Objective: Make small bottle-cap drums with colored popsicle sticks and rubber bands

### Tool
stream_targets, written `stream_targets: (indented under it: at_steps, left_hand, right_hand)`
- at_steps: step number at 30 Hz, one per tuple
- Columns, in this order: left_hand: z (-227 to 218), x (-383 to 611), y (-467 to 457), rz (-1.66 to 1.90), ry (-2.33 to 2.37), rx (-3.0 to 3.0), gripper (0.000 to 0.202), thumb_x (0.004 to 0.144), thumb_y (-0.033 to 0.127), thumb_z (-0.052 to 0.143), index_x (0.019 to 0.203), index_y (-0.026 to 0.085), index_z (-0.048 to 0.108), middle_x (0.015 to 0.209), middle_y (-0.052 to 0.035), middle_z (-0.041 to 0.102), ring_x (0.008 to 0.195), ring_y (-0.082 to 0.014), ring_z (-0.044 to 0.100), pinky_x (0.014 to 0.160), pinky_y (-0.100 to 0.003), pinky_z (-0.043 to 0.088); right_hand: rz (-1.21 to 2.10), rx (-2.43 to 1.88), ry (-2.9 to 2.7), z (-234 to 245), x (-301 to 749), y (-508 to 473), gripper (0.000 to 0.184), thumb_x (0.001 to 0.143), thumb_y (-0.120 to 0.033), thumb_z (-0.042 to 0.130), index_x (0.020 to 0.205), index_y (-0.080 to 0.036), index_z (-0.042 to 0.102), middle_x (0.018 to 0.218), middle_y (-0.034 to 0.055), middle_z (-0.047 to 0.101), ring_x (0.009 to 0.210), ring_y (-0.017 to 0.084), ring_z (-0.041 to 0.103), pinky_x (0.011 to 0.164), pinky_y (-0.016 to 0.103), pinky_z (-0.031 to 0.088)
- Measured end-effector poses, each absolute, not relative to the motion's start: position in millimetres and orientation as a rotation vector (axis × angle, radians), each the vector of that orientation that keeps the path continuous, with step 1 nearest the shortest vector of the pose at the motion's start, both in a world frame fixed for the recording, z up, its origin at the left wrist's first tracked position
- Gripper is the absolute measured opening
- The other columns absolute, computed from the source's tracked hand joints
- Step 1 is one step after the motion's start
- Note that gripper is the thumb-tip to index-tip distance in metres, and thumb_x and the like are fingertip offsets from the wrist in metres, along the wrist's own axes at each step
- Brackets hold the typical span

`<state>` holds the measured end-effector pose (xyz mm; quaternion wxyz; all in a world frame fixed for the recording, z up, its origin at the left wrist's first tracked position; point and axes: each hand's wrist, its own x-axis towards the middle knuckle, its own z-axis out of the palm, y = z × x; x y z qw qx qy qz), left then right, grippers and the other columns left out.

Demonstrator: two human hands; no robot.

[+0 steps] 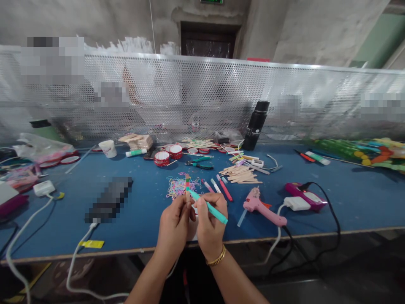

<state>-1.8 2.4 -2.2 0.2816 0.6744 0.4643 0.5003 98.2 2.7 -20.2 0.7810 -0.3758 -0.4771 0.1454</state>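
Note:
Between the fingers of my left hand (174,223) a wooden craft stick (187,182) stands upright, with red and green bands coloured on its upper part. My right hand (210,223) grips a turquoise marker (217,213), its tip at the stick just below the bands. Both hands are close together near the table's front edge. Just beyond them lies a pile of small pastel plastic clips (175,185). A red marker (224,188) and two other markers lie to the right of the pile.
At right are a pink glue gun (264,209) with a cord and a purple power strip (305,197). Loose craft sticks (240,174), green-handled pliers (200,163) and a black bottle (256,126) sit farther back. A phone (109,199) with a cable lies left.

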Motion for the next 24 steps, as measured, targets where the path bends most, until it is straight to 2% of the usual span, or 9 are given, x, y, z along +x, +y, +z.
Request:
stream_targets:
  at_steps: [7, 14, 24]
  left_hand:
    - [-1.2, -1.1, 2.2, 1.348, 1.258, 1.816, 0.028, 0.098, 0.036, 0.052, 0.075, 0.021, 0.058, 0.067, 0.0027, 0.06, 0.061, -0.0143, 0.054, 0.06, -0.024, 0.038]
    - [-1.2, -1.2, 2.0, 1.335, 1.249, 1.823, 0.026, 0.099, 0.036, 0.051, 0.08, 0.021, 0.06, 0.068, 0.0031, 0.06, 0.062, -0.014, 0.054, 0.061, -0.024, 0.038]
    - [-3.2, -2.1, 3.0, 1.328, 1.233, 1.808, 0.026, 0.098, 0.035, 0.05, 0.078, 0.021, 0.059, 0.067, 0.0026, 0.061, 0.062, -0.0146, 0.054, 0.06, -0.024, 0.038]
  right_hand:
    - [0.314, -0.832, -1.014, -21.0, 98.1, 3.3, 0.014, 0.099, -0.03, 0.059, 0.089, -0.021, 0.059, 0.079, -0.0002, 0.063, 0.07, 0.015, 0.064, 0.064, 0.03, 0.055]
    - [0.292, -0.813, -1.029, -18.7, 98.3, 2.1, 0.014, 0.099, -0.03, 0.06, 0.088, -0.021, 0.06, 0.08, -0.0002, 0.064, 0.072, 0.015, 0.064, 0.067, 0.029, 0.056]
    - [0.306, -0.818, -1.009, -20.4, 98.9, 3.2, 0.014, 0.1, -0.03, 0.058, 0.09, -0.021, 0.059, 0.079, -0.0014, 0.063, 0.069, 0.014, 0.063, 0.064, 0.028, 0.055]
